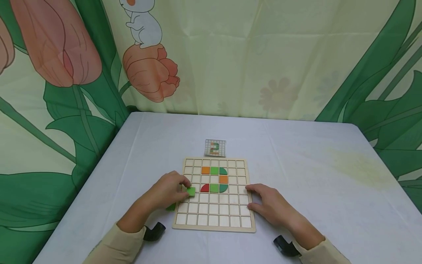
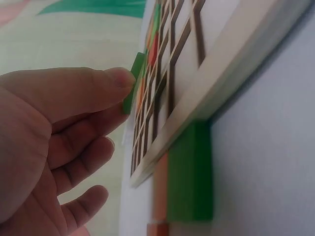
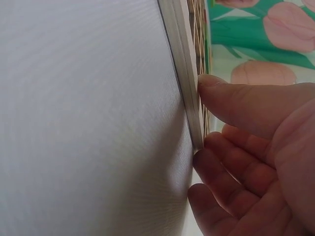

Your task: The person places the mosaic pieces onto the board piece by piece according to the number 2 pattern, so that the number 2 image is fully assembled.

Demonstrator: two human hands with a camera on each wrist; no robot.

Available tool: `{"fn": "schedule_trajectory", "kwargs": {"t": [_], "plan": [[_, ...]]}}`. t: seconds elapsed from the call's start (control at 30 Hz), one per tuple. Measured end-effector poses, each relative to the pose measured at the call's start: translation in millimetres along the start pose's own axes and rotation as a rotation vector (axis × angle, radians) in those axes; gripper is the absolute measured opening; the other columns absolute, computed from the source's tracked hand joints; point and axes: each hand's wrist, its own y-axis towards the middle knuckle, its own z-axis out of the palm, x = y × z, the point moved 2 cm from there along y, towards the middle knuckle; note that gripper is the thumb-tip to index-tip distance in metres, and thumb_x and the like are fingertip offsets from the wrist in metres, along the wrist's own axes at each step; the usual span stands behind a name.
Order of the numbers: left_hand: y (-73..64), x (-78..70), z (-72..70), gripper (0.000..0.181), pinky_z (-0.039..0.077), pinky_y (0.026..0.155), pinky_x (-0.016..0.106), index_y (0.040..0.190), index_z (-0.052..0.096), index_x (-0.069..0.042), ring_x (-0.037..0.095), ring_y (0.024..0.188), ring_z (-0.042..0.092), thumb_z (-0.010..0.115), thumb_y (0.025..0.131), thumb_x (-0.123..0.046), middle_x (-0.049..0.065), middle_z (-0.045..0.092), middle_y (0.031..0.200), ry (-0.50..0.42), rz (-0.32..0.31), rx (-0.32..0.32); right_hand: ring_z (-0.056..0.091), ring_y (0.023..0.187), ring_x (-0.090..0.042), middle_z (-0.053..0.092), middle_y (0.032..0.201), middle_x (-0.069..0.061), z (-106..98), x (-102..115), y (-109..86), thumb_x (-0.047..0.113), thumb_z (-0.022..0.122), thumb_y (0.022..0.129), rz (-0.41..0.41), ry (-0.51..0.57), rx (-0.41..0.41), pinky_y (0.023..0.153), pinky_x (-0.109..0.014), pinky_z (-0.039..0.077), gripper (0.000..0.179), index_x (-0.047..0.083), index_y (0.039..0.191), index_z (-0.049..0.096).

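My left hand (image 1: 169, 189) pinches a green square tile (image 1: 191, 191) between thumb and forefinger, over the left side of a wooden grid board (image 1: 214, 228). In the left wrist view the tile (image 2: 134, 83) is seen edge-on at the thumb tip. On the board lie a red quarter-round tile (image 1: 205, 188), two green squares, two orange squares, and two dark green rounded tiles (image 1: 223, 171). My right hand (image 1: 271, 203) rests at the board's right edge, thumb and forefinger spread apart along it. In the right wrist view its thumb lies on the rim (image 3: 182, 64).
A small pattern card (image 1: 215, 148) with a coloured figure on a grid lies just beyond the board. More green (image 2: 189, 172) and orange pieces sit by the board's left edge, partly behind my left hand. A white cloth (image 1: 296, 157) covers the table; a printed curtain hangs behind.
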Motion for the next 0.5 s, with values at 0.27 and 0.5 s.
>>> {"fn": "schedule_trajectory", "kwargs": {"t": [0.27,0.5], "plan": [[0.2,-5.4,9.8,0.014,0.048,0.08,0.036,0.093,0.073,-0.015,0.014,0.091,0.054,0.082,0.082,-0.012,-0.007,0.061,0.093,0.014,0.113,0.007,0.052,0.129,-0.033,0.06,0.134,-0.01,0,0,0.0,0.012,0.077,0.087,0.009,0.013,0.0,0.106,-0.051,0.04,0.049,0.004,0.133,0.06],[2.4,-9.9,19.1,0.015,0.049,0.082,0.035,0.096,0.074,-0.015,0.012,0.092,0.055,0.081,0.083,-0.014,-0.01,0.061,0.092,0.022,0.153,0.009,0.052,0.129,-0.033,0.059,0.134,-0.01,-1,0,0.1,0.013,0.077,0.087,0.012,0.014,0.002,0.106,-0.051,0.04,0.049,0.005,0.132,0.06]]}}
